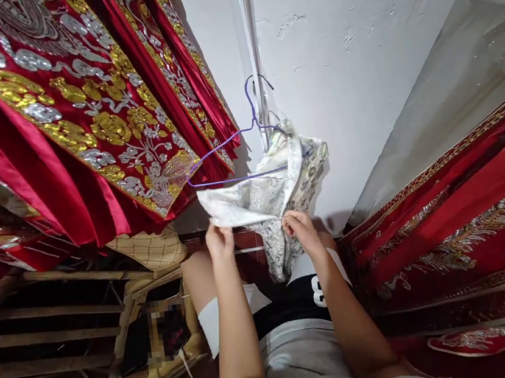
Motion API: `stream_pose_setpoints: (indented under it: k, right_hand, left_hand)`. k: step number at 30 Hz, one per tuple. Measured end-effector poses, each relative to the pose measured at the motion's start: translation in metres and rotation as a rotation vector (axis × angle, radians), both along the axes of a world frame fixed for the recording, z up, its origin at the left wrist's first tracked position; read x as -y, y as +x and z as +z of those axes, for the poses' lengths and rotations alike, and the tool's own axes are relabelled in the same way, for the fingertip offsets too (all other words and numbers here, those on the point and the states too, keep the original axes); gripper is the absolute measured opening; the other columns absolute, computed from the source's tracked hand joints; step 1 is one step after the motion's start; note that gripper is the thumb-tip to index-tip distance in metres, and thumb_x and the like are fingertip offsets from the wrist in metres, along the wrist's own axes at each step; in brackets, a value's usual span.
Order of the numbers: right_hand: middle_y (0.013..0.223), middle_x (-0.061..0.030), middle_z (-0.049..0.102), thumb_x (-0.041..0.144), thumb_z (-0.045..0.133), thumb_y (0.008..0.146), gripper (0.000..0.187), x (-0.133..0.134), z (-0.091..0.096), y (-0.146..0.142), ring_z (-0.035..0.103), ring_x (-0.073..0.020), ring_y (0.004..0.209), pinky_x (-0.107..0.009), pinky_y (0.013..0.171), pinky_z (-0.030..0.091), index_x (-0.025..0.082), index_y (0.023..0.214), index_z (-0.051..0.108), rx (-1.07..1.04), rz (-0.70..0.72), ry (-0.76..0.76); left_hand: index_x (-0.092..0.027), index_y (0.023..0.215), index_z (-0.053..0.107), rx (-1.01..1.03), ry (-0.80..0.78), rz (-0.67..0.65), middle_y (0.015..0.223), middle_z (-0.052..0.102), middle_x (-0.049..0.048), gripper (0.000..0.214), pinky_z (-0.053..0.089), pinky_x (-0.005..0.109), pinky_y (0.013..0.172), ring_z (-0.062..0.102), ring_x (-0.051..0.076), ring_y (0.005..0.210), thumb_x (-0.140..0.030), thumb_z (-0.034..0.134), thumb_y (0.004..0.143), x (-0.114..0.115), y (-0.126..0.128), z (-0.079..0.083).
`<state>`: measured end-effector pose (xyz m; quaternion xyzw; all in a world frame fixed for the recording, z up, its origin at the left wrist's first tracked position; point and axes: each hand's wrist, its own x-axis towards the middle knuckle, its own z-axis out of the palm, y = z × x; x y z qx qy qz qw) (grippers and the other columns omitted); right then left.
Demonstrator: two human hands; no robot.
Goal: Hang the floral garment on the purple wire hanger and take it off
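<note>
A purple wire hanger (237,179) hangs by its hook against the white wall. A pale floral lace garment (309,166) is draped over the hanger's right side, while the left arm of the hanger is bare. My left hand (220,240) pinches the edge of the garment's white cloth at its lower left. With curled fingers, my right hand (298,227) grips the same garment at its lower middle. Between the two hands the white edge is stretched out. Below my right hand a patterned part of the garment dangles above my lap.
Red robes (100,109) with gold and silver embroidery hang on the left, touching or close behind the hanger's left end. More red embroidered cloth (451,232) hangs at the right beside sheer white fabric (462,65). A wooden slatted chair (65,310) stands at lower left.
</note>
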<state>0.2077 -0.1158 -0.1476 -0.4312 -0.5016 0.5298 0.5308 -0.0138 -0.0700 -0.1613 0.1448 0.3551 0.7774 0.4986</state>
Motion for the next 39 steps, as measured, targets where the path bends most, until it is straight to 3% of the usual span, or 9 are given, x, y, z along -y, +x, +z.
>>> stream_pose_setpoints:
  k: [3,8,15,19,23,26,29,33,39]
  right_hand:
    - [0.046,0.0033,0.048,0.03,0.056,0.074,0.021,0.002,-0.001,0.018,0.041,-0.0102,0.046,-0.024,0.048,0.031,0.02,0.056,0.055,0.135,0.164,-0.126]
    - [0.061,-0.0026,0.063,0.047,0.069,0.078,0.033,0.004,-0.003,0.03,0.054,-0.0141,0.059,-0.026,0.056,0.04,0.017,0.065,0.066,0.365,0.341,-0.245]
    - [0.088,-0.0075,0.071,0.086,0.047,0.081,0.071,0.007,0.016,0.01,0.066,-0.0272,0.1,-0.037,0.083,0.053,0.023,0.104,0.071,-0.213,0.206,-0.146]
    - [0.08,-0.0035,0.069,0.062,0.074,0.072,0.049,0.004,0.043,0.019,0.067,-0.0235,0.084,-0.032,0.073,0.052,0.02,0.098,0.069,-0.105,0.328,-0.216]
    - [0.07,0.0002,0.065,0.031,0.081,0.065,0.024,-0.008,0.087,0.039,0.06,-0.0165,0.067,-0.027,0.064,0.046,0.016,0.078,0.067,0.288,0.653,-0.09]
    - [0.076,-0.0018,0.069,0.019,0.065,0.071,0.007,-0.032,0.111,0.051,0.063,-0.0186,0.075,-0.03,0.073,0.049,0.016,0.076,0.07,0.557,0.48,0.264]
    - [0.101,-0.0056,0.075,0.013,0.056,0.072,0.031,-0.071,0.11,0.053,0.067,-0.0242,0.1,-0.038,0.096,0.049,0.018,0.096,0.075,0.593,0.102,0.545]
    - [0.132,-0.0061,0.069,0.009,0.052,0.07,0.059,-0.121,0.085,0.042,0.061,-0.0256,0.123,-0.041,0.108,0.044,0.021,0.125,0.07,0.527,0.024,0.534]
    - [0.092,-0.0057,0.076,0.012,0.049,0.071,0.034,-0.124,0.064,0.046,0.068,-0.0251,0.092,-0.037,0.085,0.05,0.018,0.091,0.076,0.509,0.014,0.483]
  left_hand:
    - [-0.016,0.082,0.064,0.002,-0.05,0.03,0.073,0.066,-0.0004,0.007,0.053,0.022,0.072,0.064,0.011,0.07,-0.018,0.07,0.08,0.011,0.025,-0.013]
    - [-0.017,0.082,0.064,-0.107,0.136,-0.108,0.075,0.062,-0.0019,0.027,0.049,0.021,0.068,0.059,0.011,0.068,-0.038,0.08,0.077,0.034,0.047,0.013]
    - [-0.021,0.099,0.069,-1.099,0.525,-0.562,0.117,0.069,0.0083,0.018,0.039,0.04,0.114,0.056,0.027,0.128,-0.038,0.06,0.098,0.086,0.09,0.06]
    - [-0.027,0.139,0.044,-1.199,0.525,-0.391,0.153,0.046,0.011,0.046,0.029,0.041,0.123,0.04,0.025,0.146,-0.037,0.061,0.097,0.081,0.082,0.067]
    - [-0.02,0.126,0.054,-1.268,0.434,-0.721,0.117,0.065,0.008,0.039,0.046,0.036,0.101,0.06,0.024,0.111,-0.05,0.043,0.103,0.055,0.058,0.053]
    - [-0.016,0.086,0.061,-1.447,0.335,-0.888,0.079,0.061,0.0019,0.049,0.046,0.029,0.073,0.054,0.018,0.075,-0.058,0.041,0.1,0.041,0.036,0.044]
    - [-0.016,0.075,0.058,-1.649,0.208,-0.766,0.069,0.055,-0.0007,0.049,0.037,0.025,0.063,0.047,0.015,0.066,-0.06,0.048,0.096,0.039,0.008,0.051]
    - [-0.018,0.068,0.058,-1.933,0.054,-0.701,0.06,0.055,0.0008,0.052,0.031,0.026,0.057,0.047,0.016,0.056,-0.059,0.044,0.096,0.046,-0.025,0.074]
    - [-0.021,0.059,0.059,-2.237,-0.246,-0.62,0.063,0.064,0.0092,0.033,0.044,0.035,0.068,0.06,0.025,0.062,-0.04,0.054,0.086,0.043,-0.058,0.083]
